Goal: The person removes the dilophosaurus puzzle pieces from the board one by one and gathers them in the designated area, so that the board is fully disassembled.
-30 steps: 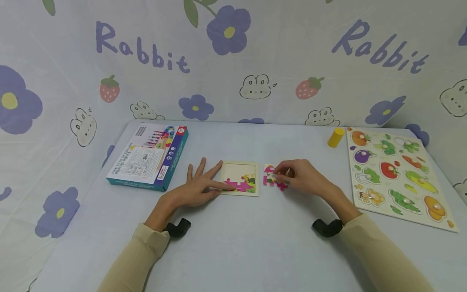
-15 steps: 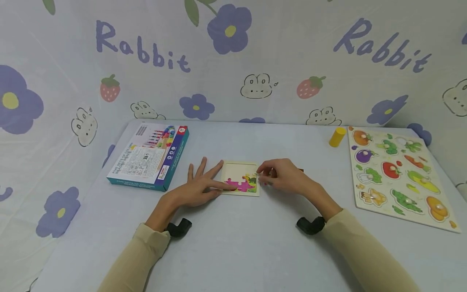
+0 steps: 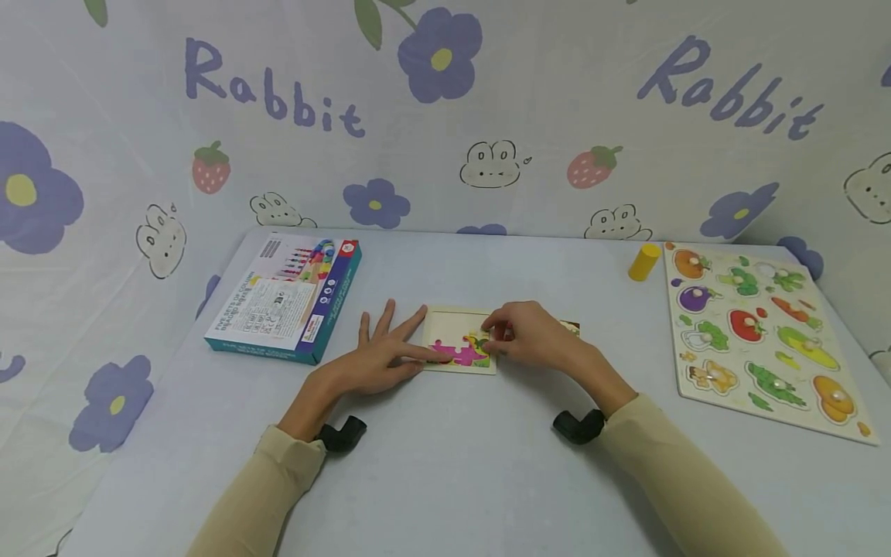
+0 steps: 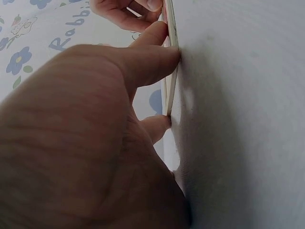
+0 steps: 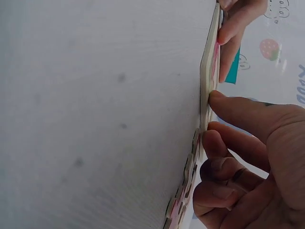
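A small square wooden puzzle tray (image 3: 445, 310) lies mid-table, with joined magenta, yellow and green pieces (image 3: 465, 355) along its lower part. My left hand (image 3: 376, 360) has its fingers spread and touches the tray's left side, index finger over the pieces. At the tray's right edge, my right hand (image 3: 530, 334) pinches a puzzle piece between thumb and index finger; the fingers mostly hide it. Loose joined puzzle pieces (image 5: 179, 202) lie right of the tray in the right wrist view. In the head view that hand covers most of them, leaving one corner (image 3: 572, 328) showing.
At the left lies a flat toy box (image 3: 278, 298). A vegetable knob-puzzle board (image 3: 769, 340) takes up the right side, with a yellow cylinder (image 3: 643, 262) standing by its far left corner. A printed cloth (image 3: 418, 124) hangs behind the table.
My right hand has moved left from the loose pieces to the tray's right edge, then slightly over it. The left hand stays in place on the tray.
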Available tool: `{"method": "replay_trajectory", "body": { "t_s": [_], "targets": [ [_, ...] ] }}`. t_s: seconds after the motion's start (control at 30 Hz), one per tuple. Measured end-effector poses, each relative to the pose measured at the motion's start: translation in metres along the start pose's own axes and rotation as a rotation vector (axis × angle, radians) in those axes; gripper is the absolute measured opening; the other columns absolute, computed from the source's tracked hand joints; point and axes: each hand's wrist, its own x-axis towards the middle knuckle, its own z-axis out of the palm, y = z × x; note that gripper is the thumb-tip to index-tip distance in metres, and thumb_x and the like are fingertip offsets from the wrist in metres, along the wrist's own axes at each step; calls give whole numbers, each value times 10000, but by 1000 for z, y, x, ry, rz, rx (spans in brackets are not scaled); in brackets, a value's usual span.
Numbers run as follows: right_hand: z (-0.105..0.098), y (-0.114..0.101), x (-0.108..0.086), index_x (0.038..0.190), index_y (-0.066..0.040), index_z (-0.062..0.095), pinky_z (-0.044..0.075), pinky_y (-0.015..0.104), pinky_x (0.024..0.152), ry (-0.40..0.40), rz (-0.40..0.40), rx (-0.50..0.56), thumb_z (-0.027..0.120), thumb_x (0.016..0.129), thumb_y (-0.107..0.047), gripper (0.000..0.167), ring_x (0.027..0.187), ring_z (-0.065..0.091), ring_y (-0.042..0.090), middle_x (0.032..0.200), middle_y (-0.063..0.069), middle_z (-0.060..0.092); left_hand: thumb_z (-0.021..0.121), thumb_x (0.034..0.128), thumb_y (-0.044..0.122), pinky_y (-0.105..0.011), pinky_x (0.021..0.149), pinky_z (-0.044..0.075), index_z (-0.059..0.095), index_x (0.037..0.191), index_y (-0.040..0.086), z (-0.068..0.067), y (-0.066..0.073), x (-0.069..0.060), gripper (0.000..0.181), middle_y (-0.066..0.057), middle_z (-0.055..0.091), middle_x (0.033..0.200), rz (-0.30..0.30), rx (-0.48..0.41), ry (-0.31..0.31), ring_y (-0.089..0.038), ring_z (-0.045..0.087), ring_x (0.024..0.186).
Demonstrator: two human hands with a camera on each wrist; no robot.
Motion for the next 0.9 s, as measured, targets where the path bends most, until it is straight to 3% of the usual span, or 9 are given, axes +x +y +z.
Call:
{"method": "replay_trajectory", "body": {
  "t_s": [0.5,0.9],
  "targets": [
    [0,-3,-2,1153,-42,744,469,267,726,11,16,29,796,954,-195,256,861,571,175,915,58,671,558,1076,240,-786,1210,-211,668,1428,401,-1,2,0,403,-81,50,1817,-17,-5,-5,-516,-206,1627],
    [-1,-4,-2,1090,-86,759,484,269,719,76,25,56,718,1001,-131,108,852,584,189,987,73,721,550,1080,250,-781,1213,-214,666,1430,402,-1,2,0,399,-74,45,1817,-19,-1,-7,-511,-211,1627]
  ]
}}
